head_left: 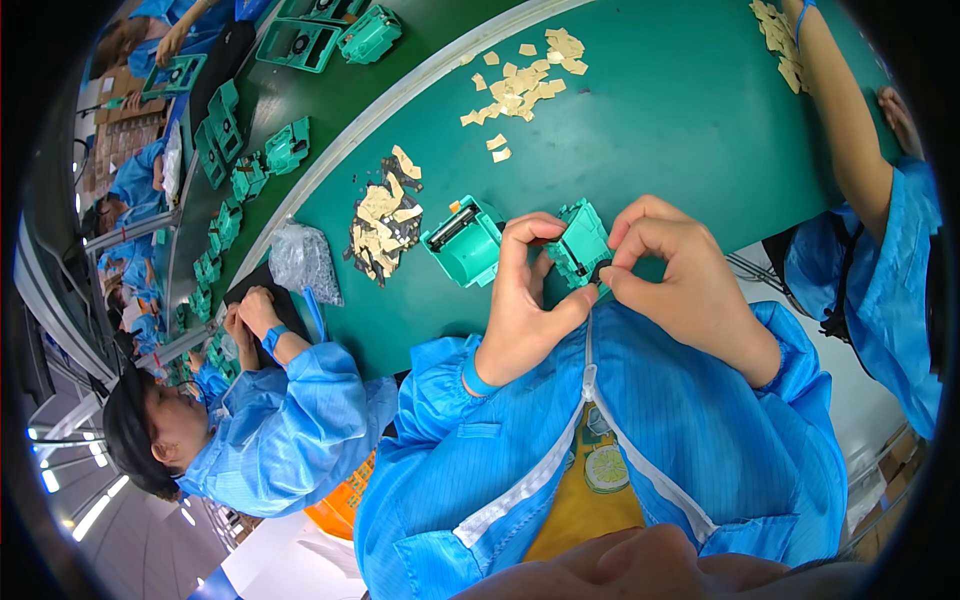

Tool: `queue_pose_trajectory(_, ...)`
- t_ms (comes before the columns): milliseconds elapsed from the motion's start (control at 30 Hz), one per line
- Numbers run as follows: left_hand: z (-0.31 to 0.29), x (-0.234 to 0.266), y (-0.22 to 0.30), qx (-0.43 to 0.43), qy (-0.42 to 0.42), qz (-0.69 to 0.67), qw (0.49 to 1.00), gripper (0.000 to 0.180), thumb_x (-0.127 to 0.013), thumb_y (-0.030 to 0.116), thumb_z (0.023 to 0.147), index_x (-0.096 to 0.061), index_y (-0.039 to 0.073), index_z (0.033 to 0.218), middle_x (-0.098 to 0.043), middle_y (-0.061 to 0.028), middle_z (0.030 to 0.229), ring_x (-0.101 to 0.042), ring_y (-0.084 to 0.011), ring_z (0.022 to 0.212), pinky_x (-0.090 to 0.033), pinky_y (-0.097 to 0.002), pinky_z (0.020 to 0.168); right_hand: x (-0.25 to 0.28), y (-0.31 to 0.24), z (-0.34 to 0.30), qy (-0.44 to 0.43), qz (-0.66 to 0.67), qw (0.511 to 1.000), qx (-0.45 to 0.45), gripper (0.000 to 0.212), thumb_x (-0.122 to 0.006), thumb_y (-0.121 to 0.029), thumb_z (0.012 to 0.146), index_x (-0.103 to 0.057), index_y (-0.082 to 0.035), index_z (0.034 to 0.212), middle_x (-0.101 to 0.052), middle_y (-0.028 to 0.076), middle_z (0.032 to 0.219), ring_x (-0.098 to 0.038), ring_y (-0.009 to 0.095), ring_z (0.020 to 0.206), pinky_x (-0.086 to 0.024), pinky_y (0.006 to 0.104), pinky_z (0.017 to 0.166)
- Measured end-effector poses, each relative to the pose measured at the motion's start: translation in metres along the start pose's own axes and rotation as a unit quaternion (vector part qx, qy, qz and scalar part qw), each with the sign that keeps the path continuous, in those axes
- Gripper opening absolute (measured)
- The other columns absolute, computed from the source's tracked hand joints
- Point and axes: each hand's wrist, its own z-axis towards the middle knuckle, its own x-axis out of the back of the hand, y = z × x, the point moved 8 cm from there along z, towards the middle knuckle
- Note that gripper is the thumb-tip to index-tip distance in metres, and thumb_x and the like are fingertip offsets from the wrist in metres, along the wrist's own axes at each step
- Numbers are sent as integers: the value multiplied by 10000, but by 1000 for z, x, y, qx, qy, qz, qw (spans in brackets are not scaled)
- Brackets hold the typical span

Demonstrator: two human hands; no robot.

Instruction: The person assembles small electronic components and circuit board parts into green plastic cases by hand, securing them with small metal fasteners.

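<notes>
Both hands have their grip closed on one small green plastic housing (577, 243), held just above the near edge of the green desk (660, 110). The left hand (525, 300) curls around the part's left side, thumb stretched under it and fingers arched over the top. The right hand (678, 268) pinches the lower right corner, thumb and forefinger pressed together on a small dark piece there. The housing sits between the two hands, tilted, close to the person's chest. Both forearms come up from the lower edge in blue smock sleeves, with a blue wristband (476, 378) on the left wrist.

Just left of the left hand, a second green housing (464, 241) lies on the desk with its open side up. Further left is a heap of tan and black backing scraps (384, 216), and beyond it a clear plastic bag (303, 262). More tan scraps (522, 84) are scattered farther up the desk. A co-worker's hands (252, 318) work at the left, and another person's arm (845, 120) reaches in at the right.
</notes>
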Motion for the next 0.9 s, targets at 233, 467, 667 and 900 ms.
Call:
queue_pose_trajectory(233, 2, 0, 2, 2, 3, 1, 1000, 620, -655, -120, 709, -404, 66, 1246, -350, -94, 1281, -428, -192, 1226, -407, -392, 1048, 0, -4, 1, 7, -19, 1000, -2, 108, -715, -5, 788, -621, 25, 744, -620, 112, 941, -624, 220, 801, -478, 320, 665)
queue_pose_trajectory(467, 2, 0, -1, 2, 1, -4, 1000, 615, -651, -125, 712, -400, 66, 1239, -349, -96, 1281, -424, -188, 1225, -397, -393, 1061, -1, -5, 1, 16, -13, 1000, 9, 103, -710, -9, 802, -627, 25, 751, -619, 113, 934, -628, 225, 801, -482, 323, 667)
queue_pose_trajectory(667, -1, -1, -2, -2, 2, -17, 1000, 611, -645, -126, 712, -396, 66, 1236, -348, -95, 1277, -422, -187, 1225, -387, -392, 1071, -1, -4, -1, 12, -13, 1000, 5, 101, -706, -6, 807, -627, 29, 756, -617, 114, 928, -630, 227, 799, -489, 325, 677)
queue_pose_trajectory(900, -1, -3, -2, 4, 3, -38, 999, 592, -637, -121, 713, -395, 63, 1221, -345, -92, 1268, -430, -191, 1206, -400, -385, 1052, -3, -8, -2, 15, -17, 999, 28, 122, -710, 15, 798, -610, 26, 729, -609, 115, 930, -634, 220, 791, -505, 321, 686)
